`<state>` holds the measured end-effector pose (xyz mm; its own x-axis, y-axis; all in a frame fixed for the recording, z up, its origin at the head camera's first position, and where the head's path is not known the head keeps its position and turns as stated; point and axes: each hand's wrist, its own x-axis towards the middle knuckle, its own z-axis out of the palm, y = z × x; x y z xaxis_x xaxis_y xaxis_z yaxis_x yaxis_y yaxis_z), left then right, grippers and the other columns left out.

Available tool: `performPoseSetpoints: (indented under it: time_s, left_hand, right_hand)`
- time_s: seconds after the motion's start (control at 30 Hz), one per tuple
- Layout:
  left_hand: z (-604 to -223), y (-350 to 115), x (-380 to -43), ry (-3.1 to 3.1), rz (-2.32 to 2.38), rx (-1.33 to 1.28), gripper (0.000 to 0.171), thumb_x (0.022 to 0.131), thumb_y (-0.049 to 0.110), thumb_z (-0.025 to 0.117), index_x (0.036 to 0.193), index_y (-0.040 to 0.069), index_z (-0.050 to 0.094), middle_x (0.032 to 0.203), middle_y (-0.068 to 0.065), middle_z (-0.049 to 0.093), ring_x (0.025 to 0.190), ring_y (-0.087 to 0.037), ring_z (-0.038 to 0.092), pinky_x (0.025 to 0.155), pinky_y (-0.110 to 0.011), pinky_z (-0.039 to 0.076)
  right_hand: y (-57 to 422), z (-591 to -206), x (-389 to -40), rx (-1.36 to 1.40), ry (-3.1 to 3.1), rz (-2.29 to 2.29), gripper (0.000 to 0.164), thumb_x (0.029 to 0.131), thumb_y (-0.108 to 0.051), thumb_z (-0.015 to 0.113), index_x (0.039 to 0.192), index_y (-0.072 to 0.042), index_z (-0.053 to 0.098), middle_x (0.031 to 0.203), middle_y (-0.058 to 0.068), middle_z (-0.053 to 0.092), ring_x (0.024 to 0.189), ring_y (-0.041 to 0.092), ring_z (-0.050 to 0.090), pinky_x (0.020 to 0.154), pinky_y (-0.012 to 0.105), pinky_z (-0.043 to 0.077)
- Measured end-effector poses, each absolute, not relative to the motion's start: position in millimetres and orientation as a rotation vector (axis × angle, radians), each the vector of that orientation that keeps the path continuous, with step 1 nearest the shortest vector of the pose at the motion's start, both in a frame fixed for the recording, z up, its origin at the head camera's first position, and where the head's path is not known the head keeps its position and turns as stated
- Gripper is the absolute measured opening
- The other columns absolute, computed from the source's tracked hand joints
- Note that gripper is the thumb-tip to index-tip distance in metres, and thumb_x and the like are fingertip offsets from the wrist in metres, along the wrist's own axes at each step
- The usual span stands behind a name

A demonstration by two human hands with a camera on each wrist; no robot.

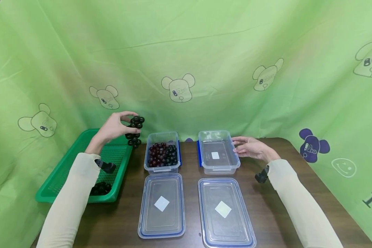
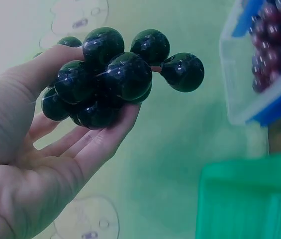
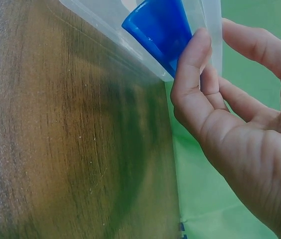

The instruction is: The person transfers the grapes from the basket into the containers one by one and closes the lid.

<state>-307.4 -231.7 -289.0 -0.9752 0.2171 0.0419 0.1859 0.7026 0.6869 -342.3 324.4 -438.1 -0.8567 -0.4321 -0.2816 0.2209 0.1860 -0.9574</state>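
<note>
A bunch of dark, glossy grapes [image 2: 128, 74] hangs from my left hand [image 1: 116, 127], raised above the back right part of a green basket [image 1: 124, 172]. Thumb and fingers grip the bunch from either side, and one grape sticks out on its stem. On the right, my right hand [image 1: 252, 148] rests its fingertips against the side wall of a clear plastic box [image 1: 220, 168]. Seen from the right wrist, those fingers are lightly bent beside the box's blue clip [image 3: 162, 35]. A second clear box [image 1: 162, 169] holds loose red and dark grapes [image 1: 162, 155].
Two clear lids [image 1: 161, 220] [image 1: 227, 224] with blue seals and pale labels lie in front of the boxes on the brown wooden table [image 1: 190, 193]. More dark grapes [image 1: 100, 188] lie in the basket's near end. A green printed curtain [image 1: 217, 103] hangs behind and around the table.
</note>
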Motion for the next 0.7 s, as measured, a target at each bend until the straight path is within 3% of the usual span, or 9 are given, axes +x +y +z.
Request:
performPoseSetpoints:
  time_s: [0.33,0.7]
  left_hand:
    - [-302.0,-187.1,-322.7,2.797,1.229,0.387,0.071,0.085,0.028,0.089,0.148,0.023,0.058,0.147,-0.021,0.056,0.119,-0.038,0.064,0.078,-0.039,0.051]
    - [-313.7,-131.8,-337.0,2.716,1.455,0.323,0.076,0.082,0.032,0.091,0.15,0.024,0.057,0.142,-0.019,0.059,0.115,-0.035,0.064,0.084,-0.044,0.06]
  right_hand:
    - [322.2,-439.1,-344.9,-0.182,1.941,-1.738,0.083,0.098,0.007,0.063,0.166,0.004,0.014,0.131,0.002,0.057,0.099,0.011,0.073,0.097,0.028,0.06]
    - [322.4,-440.6,-345.2,-0.197,1.957,-1.715,0.083,0.098,0.006,0.063,0.166,0.004,0.014,0.134,0.003,0.056,0.102,0.011,0.072,0.099,0.028,0.059]
